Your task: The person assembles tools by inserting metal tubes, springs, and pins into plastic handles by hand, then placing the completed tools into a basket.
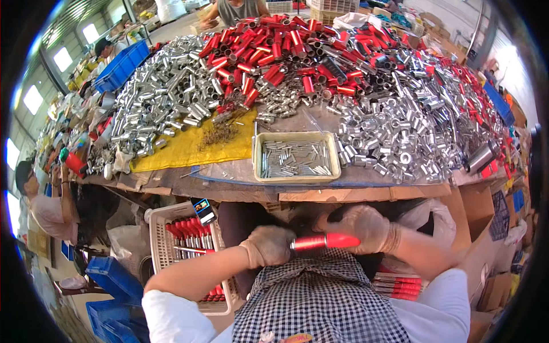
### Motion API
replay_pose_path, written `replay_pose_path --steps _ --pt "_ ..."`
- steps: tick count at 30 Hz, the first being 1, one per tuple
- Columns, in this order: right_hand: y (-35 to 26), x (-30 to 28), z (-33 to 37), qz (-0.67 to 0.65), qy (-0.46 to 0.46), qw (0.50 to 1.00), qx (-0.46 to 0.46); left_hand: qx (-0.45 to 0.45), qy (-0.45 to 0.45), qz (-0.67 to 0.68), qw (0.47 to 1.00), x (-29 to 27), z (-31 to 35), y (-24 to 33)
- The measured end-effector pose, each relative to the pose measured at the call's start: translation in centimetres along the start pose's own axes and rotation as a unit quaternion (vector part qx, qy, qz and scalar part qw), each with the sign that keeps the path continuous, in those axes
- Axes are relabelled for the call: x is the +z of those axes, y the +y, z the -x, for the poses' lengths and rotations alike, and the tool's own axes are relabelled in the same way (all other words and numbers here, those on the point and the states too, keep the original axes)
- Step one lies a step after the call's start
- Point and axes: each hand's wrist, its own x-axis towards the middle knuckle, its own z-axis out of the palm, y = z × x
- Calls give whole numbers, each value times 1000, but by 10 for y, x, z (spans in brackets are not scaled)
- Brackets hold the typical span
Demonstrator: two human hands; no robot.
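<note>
A red tube with a pale metallic band (309,242) lies crosswise above my lap. My gloved left hand (270,246) is closed around its left end. At the other end my gloved right hand (366,230), smeared by motion, curls against the red part, its fingers partly hidden. Both hands are just below the table's front edge. Beyond them, a cream tray (258,171) of thin metal pins stands on the table. Beside my left forearm sits a cream plastic crate (162,260) holding rows of red-handled pieces with silver shafts.
Silver tubes (166,97), red tubes (251,54) and short silver sleeves (394,134) are heaped on the table. A yellow cloth (194,154) lies left of the tray. Blue crates (114,280) stand at lower left. Another person (51,211) is at far left, another across the table (237,10).
</note>
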Motion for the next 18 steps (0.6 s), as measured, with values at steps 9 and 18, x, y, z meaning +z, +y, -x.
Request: replay_pose_path --steps 9,18 --pt "-18 -5 -5 43 -102 992 56 -3 138 -200 970 -16 -4 0" --pt "-24 8 -7 -15 -27 995 96 23 -251 238 938 29 5 -19"
